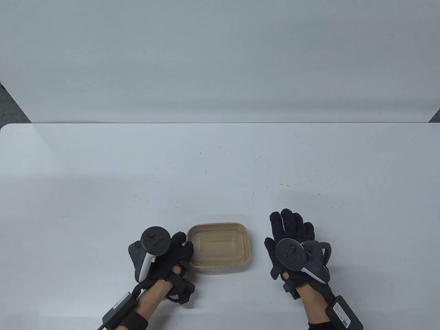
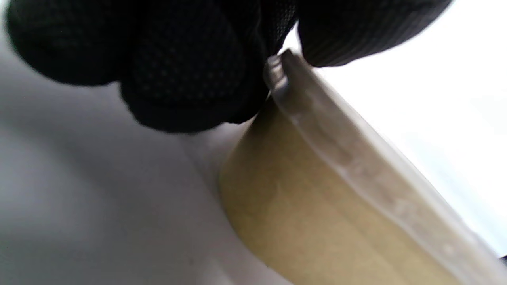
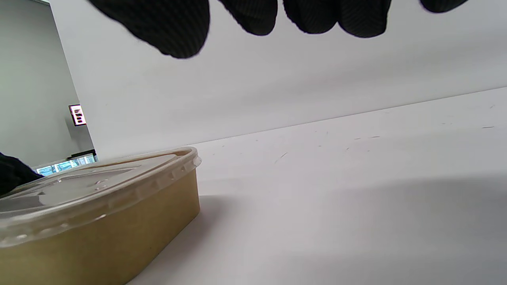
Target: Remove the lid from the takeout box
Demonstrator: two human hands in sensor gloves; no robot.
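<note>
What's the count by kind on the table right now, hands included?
Takeout box: 1
Clear lid, on the box: 1
Gloved hands: 2, left hand at the lid's rim, right hand apart from the box
Total: 4

Bare table [image 1: 220, 172] surrounds the takeout box [image 1: 220, 248], flanked by hands.
</note>
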